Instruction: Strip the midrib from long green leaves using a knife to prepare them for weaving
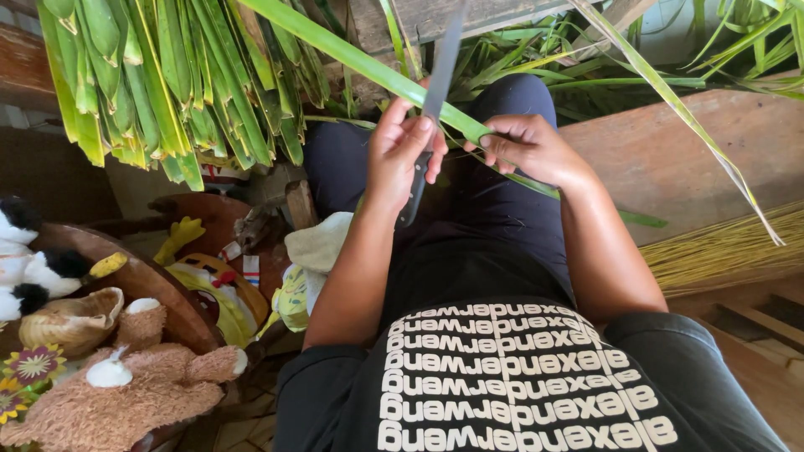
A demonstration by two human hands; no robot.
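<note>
A long green palm leaf (352, 57) runs from the top centre down across my lap. My left hand (400, 151) is closed around the dark handle of a long knife (441, 59), whose blade points up and crosses the leaf. My right hand (528, 146) pinches the leaf just right of the blade, thumb and fingers shut on it. Both hands sit close together above my knees, over dark trousers.
A thick bundle of folded green leaves (159, 84) hangs at the top left. Stuffed toys (126, 393) and a shell (71, 322) fill a wooden chair at the lower left. A pile of thin yellow leaf ribs (729, 247) lies on a wooden bench (670, 151) to the right.
</note>
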